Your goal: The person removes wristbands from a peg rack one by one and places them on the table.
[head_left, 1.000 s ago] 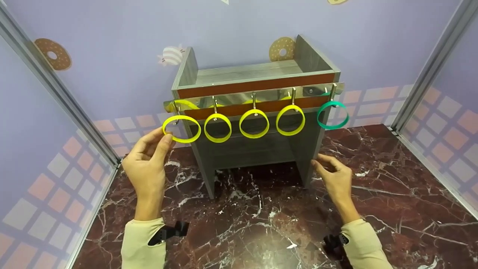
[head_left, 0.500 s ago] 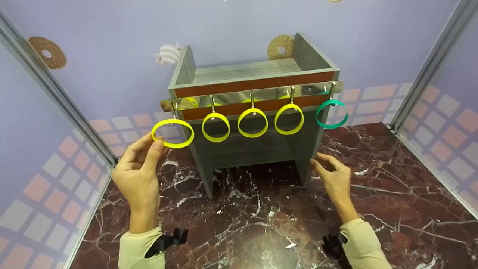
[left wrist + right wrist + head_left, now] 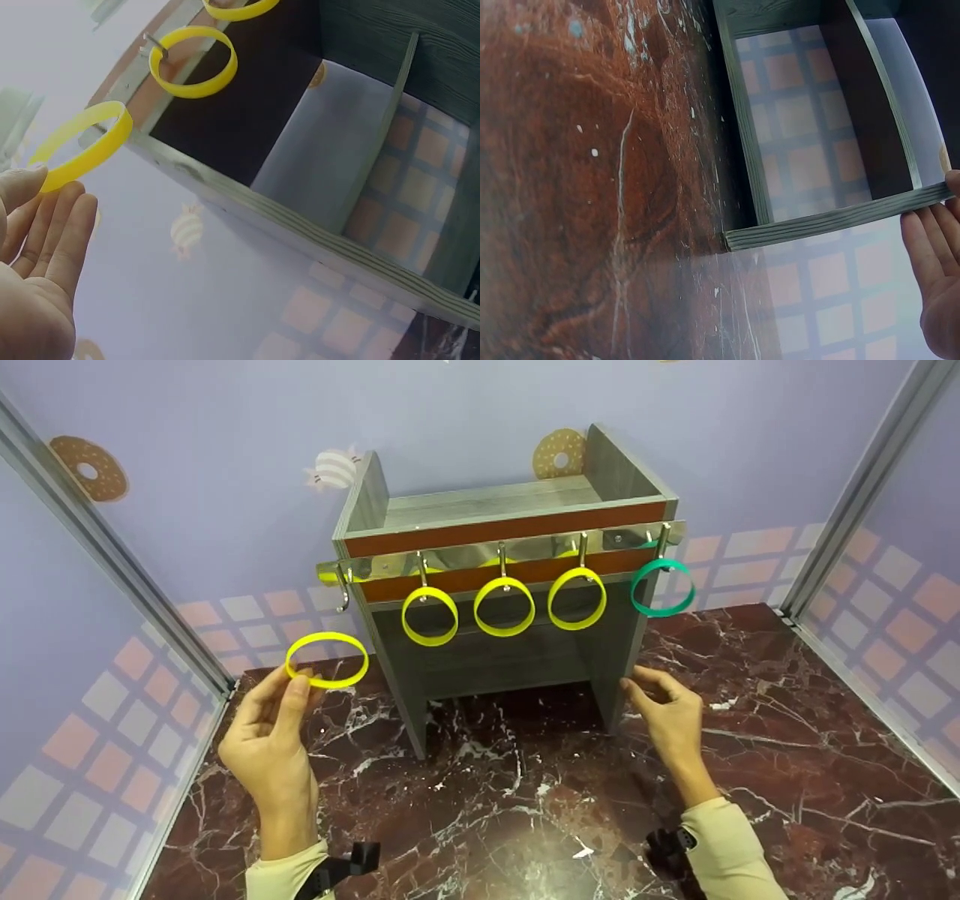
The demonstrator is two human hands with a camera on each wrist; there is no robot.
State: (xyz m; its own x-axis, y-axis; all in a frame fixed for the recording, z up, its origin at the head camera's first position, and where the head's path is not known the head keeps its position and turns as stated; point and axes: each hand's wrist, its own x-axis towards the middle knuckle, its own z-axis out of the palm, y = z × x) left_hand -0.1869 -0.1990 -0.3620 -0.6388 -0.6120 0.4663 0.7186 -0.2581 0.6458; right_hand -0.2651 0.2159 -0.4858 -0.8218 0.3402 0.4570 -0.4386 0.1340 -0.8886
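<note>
My left hand [image 3: 266, 742] pinches a yellow wristband [image 3: 328, 660] between thumb and fingers, below and to the left of the bare leftmost hook [image 3: 343, 589]. In the left wrist view the same band stands clear of the rack. Three more yellow wristbands [image 3: 430, 617] hang from the middle hooks, and a green wristband [image 3: 663, 588] from the rightmost one. My right hand [image 3: 670, 716] grips the front edge of the right side panel of the grey wooden shelf unit [image 3: 634, 637], thumb on one face and fingers on the other, as the right wrist view shows.
The metal hook rail [image 3: 461, 557] runs across the shelf's reddish-brown front strip and sticks out past both sides. The unit stands on a dark red marbled table [image 3: 517, 810]. Lilac printed walls [image 3: 247, 472] enclose the back and both sides.
My left hand has drawn the yellow wristband off the leftmost hook and moved down and to the left with it. The right hand keeps its grip on the side panel.
</note>
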